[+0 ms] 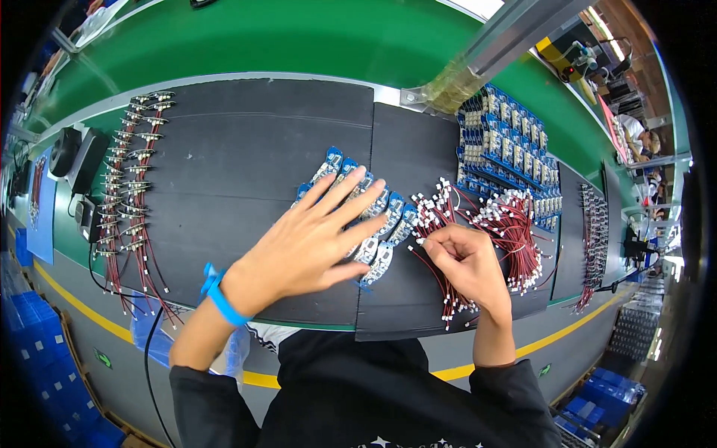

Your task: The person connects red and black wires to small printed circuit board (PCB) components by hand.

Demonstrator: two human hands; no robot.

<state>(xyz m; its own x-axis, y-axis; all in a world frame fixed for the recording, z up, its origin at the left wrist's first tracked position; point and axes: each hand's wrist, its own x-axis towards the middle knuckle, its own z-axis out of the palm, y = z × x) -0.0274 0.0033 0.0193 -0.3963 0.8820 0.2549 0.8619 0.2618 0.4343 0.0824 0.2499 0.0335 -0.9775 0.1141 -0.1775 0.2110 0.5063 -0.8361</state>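
My left hand (302,250), with a blue band (222,297) at the wrist, lies with fingers spread over a panel of small blue circuit boards (379,261). Its fingers hide part of that panel. To the right, my right hand (470,265) is closed in a pinch, a white connector showing at its fingertips, on a red-and-black wire lead. Beneath and beside this hand lie loose wire leads with white plugs (448,299). A thicker heap of the same leads (523,243) spreads farther right.
Stacked blue circuit board panels (508,145) stand at the back right, near a metal post (500,52). Wired boards (133,179) hang in rows along the left edge; more (595,239) lie far right. Black mats (246,164) cover the bench. A black device (88,160) sits far left.
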